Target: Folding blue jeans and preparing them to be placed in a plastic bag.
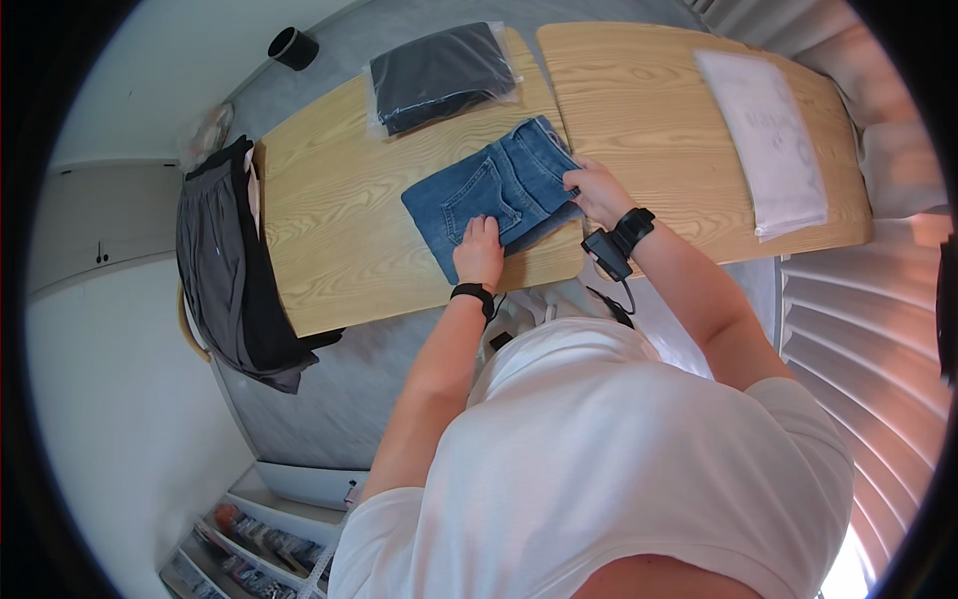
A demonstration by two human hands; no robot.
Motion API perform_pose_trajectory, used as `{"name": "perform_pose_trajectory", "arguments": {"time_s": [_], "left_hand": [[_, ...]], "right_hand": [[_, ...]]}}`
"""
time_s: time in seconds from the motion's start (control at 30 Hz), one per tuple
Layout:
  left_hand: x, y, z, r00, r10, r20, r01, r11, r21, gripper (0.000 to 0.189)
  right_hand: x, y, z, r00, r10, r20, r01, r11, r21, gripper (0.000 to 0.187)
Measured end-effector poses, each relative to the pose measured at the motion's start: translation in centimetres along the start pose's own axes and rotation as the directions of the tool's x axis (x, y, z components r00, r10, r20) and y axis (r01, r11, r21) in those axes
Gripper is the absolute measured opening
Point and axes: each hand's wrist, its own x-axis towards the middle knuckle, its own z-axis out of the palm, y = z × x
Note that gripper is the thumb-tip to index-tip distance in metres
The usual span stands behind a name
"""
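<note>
A folded pair of blue denim jeans point(479, 183) lies at a slant on the wooden table point(337, 217), back pocket facing up and waistband towards the right. My right hand point(596, 192) grips the waistband's near corner, thumb on top. Flat on the near edge of the folded denim, just below the pocket, rests my left hand point(479, 251); its fingers press down without grasping. Part of a lower denim layer shows between my hands. Beyond the jeans is a dark folded garment in a clear plastic bag point(445, 75).
White plastic packaging point(767, 142) with printing lies on the right tabletop, across a seam. Grey and black trousers point(224, 269) hang over a chair at the left end. A black bin point(294, 49) stands on the floor. Curtains point(846, 322) border the right; shelves point(277, 539) hold packed items behind.
</note>
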Motion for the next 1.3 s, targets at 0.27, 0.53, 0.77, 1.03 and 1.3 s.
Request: {"name": "perform_pose_trajectory", "arguments": {"time_s": [0.27,0.53,0.77,1.03,1.3], "left_hand": [[0.8,0.6,1.1,0.994,0.1,0.039,-0.106,0.97,0.22,0.019],[1.0,0.6,1.7,0.993,0.097,0.06,-0.109,0.96,0.257,0.012],[1.3,1.4,1.7,0.992,0.126,0.03,-0.129,0.968,0.213,0.013],[0.7,0.9,0.9,0.976,0.164,-0.141,-0.125,0.96,0.249,0.016],[2.5,2.4,1.3,0.993,0.083,0.086,-0.104,0.955,0.276,0.019]], "right_hand": [[0.9,2.7,-5.0,0.997,-0.026,-0.074,0.022,0.998,-0.053,0.031],[1.8,0.4,-2.5,0.964,-0.189,-0.189,0.018,0.753,-0.658,0.075],[5.7,0.6,-4.6,0.98,0.09,-0.178,-0.175,0.818,-0.549,0.062],[1.9,-2.5,0.2,0.955,-0.184,0.233,0.294,0.705,-0.645,0.037],[5.9,0.8,-4.3,0.935,-0.32,-0.152,0.034,0.508,-0.861,0.035]]}}
